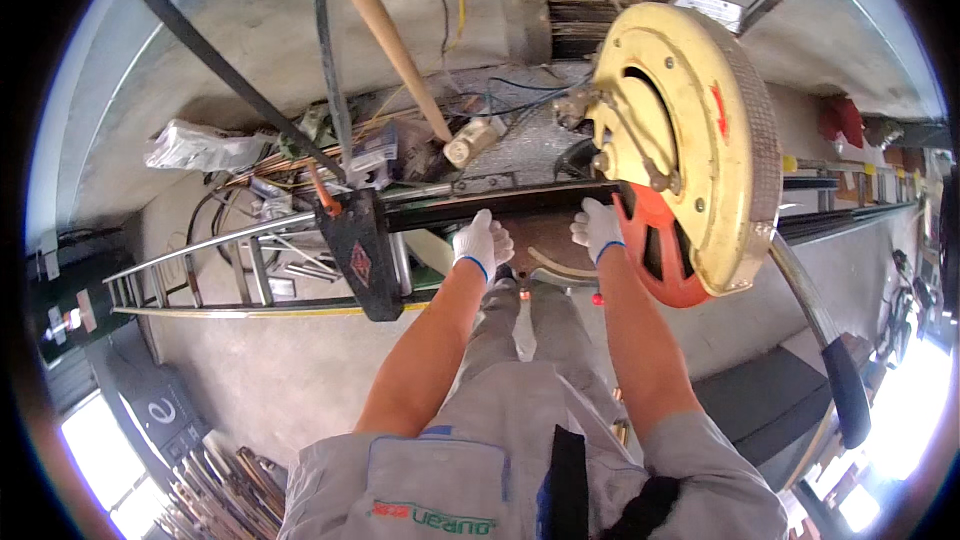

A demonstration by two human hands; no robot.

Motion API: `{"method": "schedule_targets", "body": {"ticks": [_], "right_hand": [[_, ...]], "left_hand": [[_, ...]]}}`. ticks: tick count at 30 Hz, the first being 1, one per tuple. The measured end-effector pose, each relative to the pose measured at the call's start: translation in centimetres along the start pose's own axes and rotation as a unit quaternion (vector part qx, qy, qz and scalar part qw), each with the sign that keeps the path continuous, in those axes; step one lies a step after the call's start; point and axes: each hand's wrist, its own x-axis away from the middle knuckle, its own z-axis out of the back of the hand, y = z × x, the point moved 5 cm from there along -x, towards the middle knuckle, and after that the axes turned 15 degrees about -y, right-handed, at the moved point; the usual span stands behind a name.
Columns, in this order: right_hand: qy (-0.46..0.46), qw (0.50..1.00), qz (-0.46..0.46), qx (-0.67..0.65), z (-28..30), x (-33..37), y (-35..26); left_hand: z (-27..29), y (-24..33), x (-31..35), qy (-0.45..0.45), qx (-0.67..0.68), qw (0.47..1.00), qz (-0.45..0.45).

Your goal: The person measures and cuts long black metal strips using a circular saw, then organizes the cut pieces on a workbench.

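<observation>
White-gloved left hand [485, 243] half-curled with the thumb up, right by the near edge of a long dark metal bar [490, 204]. Pretty much the same deal for the white-gloved right hand [599, 227], loosely bent near the bar's right end and just beside a red wheel with dark gaps [655, 210]. Well apart from each other, for what it's worth. Can't tell about an actual grip on either side, or even about contact with the bar. As for the bar, lies crosswise in front of the body, between a black tapered metal block [382, 282] on the left and a big rounded yellow metal guard [690, 135] on the right, partly covering that red wheel. Down to the guard's lower right, a bare metal lever [815, 312] with a long black grip [848, 395]. Behind the bar, a slanted tan wooden pole [387, 40], a crumpled clear plastic bag [205, 147] and a grey finned motor [590, 25]. Off left, an aluminium ladder [260, 270] reaching toward the block.
</observation>
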Motion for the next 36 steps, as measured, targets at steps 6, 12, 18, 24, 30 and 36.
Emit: {"method": "schedule_targets", "body": {"ticks": [6, 12, 18, 24, 30, 36], "right_hand": [[-0.389, 0.912, -0.011, -0.128, 7.2, -1.7, 0.0], [0.123, 0.938, 0.294, 0.136, 7.5, 24.7, -16.0], [-0.130, 0.636, 0.630, 0.426, -0.9, 47.4, -24.0], [0.249, 0.502, 0.406, 0.722, -2.2, 48.5, -17.9], [0.251, 0.677, 0.061, 0.689, 7.3, 40.9, -5.4], [0.262, 0.779, 0.037, 0.569, 12.1, 32.4, 2.0]], "left_hand": [[-3.9, -2.6, -5.2, -0.025, 0.017, 0.996, 0.082], [-3.7, -2.2, -6.0, 0.087, 0.044, 0.995, 0.038], [-6.4, -2.0, -4.7, 0.110, 0.003, 0.994, 0.029], [-1.9, -1.1, -9.0, 0.118, -0.009, 0.991, 0.055], [-4.5, -3.4, -9.0, 0.137, 0.051, 0.984, 0.099], [-5.6, -1.9, -4.8, 0.159, 0.060, 0.981, 0.098]]}}
